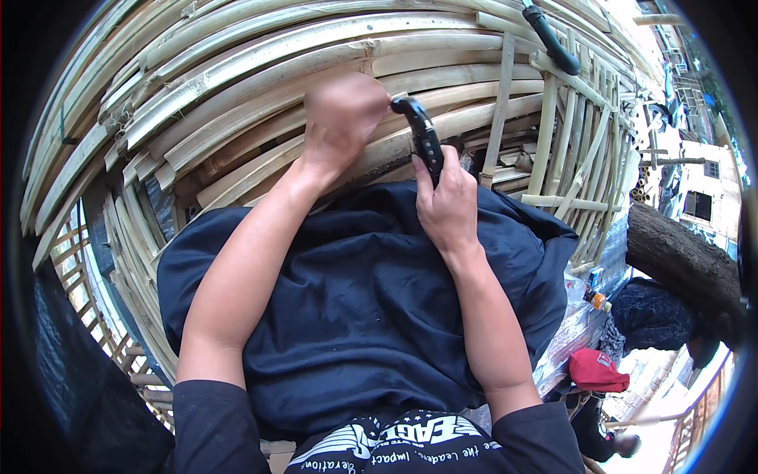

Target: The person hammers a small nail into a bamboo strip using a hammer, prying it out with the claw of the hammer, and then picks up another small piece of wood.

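Observation:
My right hand (448,197) is closed around a curved black tool (426,142) with pale dots along its side. The tool's exact kind is unclear. Its upper end bends over toward my left hand (343,114). That hand is rounded into a fist above the bamboo strips; its fingers are blurred, and whatever they hold is hidden. Long split bamboo strips (268,95) lie in curved-looking rows behind both hands. A dark navy cloth (371,292) covers my lap below the forearms.
A bamboo lattice frame (580,134) stands at the right. Near its top is a tool with a black grip (553,43). Farther right are a thick log (679,261), a red bag (598,371) and a bottle (602,302) with orange on it. More strips (130,261) stand at left.

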Motion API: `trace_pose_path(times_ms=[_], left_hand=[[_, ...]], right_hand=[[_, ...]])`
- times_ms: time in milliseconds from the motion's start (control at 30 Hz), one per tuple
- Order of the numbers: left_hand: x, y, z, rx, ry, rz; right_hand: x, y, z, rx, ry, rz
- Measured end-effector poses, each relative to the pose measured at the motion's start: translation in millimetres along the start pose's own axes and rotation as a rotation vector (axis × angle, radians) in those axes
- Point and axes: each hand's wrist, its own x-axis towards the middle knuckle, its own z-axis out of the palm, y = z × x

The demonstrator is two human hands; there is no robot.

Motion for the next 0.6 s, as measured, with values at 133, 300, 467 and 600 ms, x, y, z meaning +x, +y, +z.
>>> trace_pose_path(times_ms=[133, 300, 467, 600], left_hand=[[-1, -1, -1, 0.012, -0.013, -0.011], [1, 1, 1, 0.022, -0.014, 0.001], [1, 0, -1, 0.043, -0.031, 0.031], [2, 2, 1, 0.045, -0.039, 0.023]], right_hand=[[-1, -2, 0, 0.052, 0.080, -0.066], [-2, 6, 5, -0.048, -0.014, -0.015], [4, -12, -7, 0.091, 0.098, -0.015], [5, -9, -9, 0.104, 0.064, 0.068]])
